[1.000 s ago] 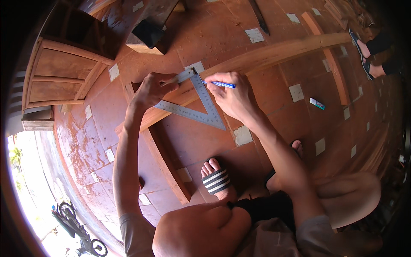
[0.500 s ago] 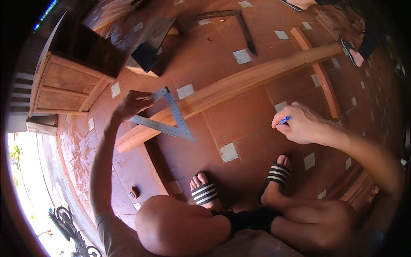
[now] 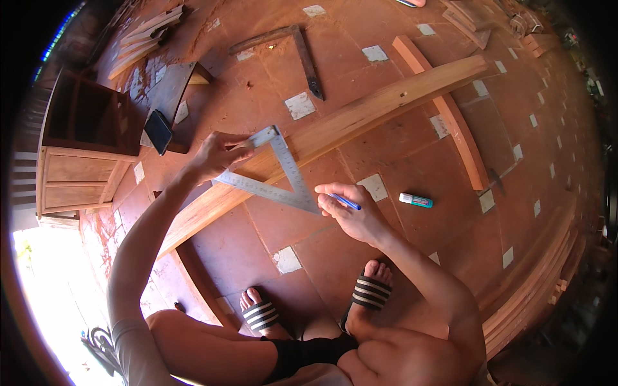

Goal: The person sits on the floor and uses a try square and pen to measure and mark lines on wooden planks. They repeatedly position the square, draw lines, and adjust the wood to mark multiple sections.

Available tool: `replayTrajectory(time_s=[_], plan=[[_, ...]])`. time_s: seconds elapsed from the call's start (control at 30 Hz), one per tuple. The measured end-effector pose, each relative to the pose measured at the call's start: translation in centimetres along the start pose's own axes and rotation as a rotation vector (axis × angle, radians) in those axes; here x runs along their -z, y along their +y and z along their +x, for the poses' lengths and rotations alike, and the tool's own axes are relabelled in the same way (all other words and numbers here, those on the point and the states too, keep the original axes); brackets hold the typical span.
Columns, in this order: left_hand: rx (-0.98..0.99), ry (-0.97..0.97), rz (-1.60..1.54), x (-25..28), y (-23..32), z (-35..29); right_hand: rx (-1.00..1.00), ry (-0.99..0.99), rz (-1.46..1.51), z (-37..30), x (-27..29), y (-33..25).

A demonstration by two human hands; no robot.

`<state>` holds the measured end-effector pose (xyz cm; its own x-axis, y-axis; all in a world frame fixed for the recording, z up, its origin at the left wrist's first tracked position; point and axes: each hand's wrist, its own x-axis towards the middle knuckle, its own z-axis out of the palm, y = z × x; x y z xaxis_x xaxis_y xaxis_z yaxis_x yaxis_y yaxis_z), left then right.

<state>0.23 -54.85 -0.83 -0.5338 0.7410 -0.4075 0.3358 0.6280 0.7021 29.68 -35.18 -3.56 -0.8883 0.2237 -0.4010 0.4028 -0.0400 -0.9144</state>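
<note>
The left hand (image 3: 217, 156) has its grip closed on the thick edge of a metal triangle ruler (image 3: 289, 164). That ruler lies over a long wooden beam (image 3: 373, 109), with its pointed near corner reaching past the beam's near side. The right hand (image 3: 351, 212) has its grip closed around a blue pen (image 3: 346, 202). Its fingers are just beside that corner; whether they touch it, I cannot tell.

The beam slants from near left to far right across 2 wooden supports, a left support (image 3: 196, 288) and a right support (image 3: 460, 141), on the tiled floor (image 3: 335, 254). A white and teal tube (image 3: 415, 200) lies on the floor to the right of the right hand, between it and the right support.

At far left, a dark phone (image 3: 158, 130) rests on a low wooden block (image 3: 170, 90), near a wooden cabinet (image 3: 77, 174). Beyond the beam lies an L-shaped wooden piece (image 3: 302, 58). A stack of planks (image 3: 534, 283) sits at near right.
</note>
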Motion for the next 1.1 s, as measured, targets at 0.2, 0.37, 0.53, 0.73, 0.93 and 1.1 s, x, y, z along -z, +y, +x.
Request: replayTrajectory(time_s=[0.2, 0.37, 0.53, 0.73, 0.93, 1.1], plan=[[-0.049, 0.037, 0.022, -2.4, 0.5, 1.7, 0.093, 0.138, -0.083, 0.0, 1.3, 0.5], [-0.038, 0.036, 0.035, -2.7, 0.5, 1.3, 0.136, 0.14, -0.028, -0.3, 1.0, 0.9], [-0.028, 0.053, 0.0, -2.7, 0.8, 0.8, 0.15, 0.114, 0.021, -0.5, 0.6, 1.2], [-0.011, 0.073, 0.05, -2.9, 1.0, 0.6, 0.143, 0.128, 0.029, -0.6, 0.5, 1.0], [0.01, 0.056, 0.006, -2.8, 1.1, 0.7, 0.161, 0.138, -0.021, -0.7, 0.6, 0.9], [-0.036, 0.077, 0.036, -2.9, 1.5, 0.6, 0.176, 0.284, 0.006, 0.9, 2.1, -1.2]])
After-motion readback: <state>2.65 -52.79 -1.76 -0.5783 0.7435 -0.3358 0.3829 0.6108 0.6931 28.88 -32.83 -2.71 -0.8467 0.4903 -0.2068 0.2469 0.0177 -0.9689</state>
